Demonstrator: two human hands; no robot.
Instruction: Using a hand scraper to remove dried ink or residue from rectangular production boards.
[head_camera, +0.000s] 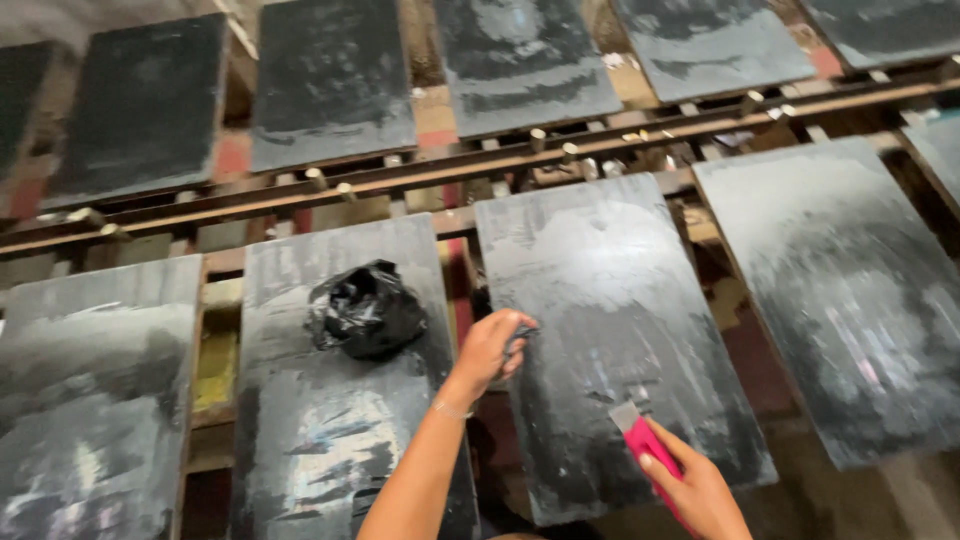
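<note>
Rows of dark, paint-smeared boards (610, 330) fill the racks; a crumpled black bag (365, 308) lies left. The left hand (492, 347) pinches the near board's edge while the right hand (695, 490) grips a stiff, light pink-handled scraper (640, 435), best held by the handle, flat against it.

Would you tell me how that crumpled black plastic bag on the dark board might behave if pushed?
The black plastic bag looks thin and crumpled, so it is probably floppy and light. On the glossy board it would likely slide rather than roll, and its shape may collapse when gripped.
</note>
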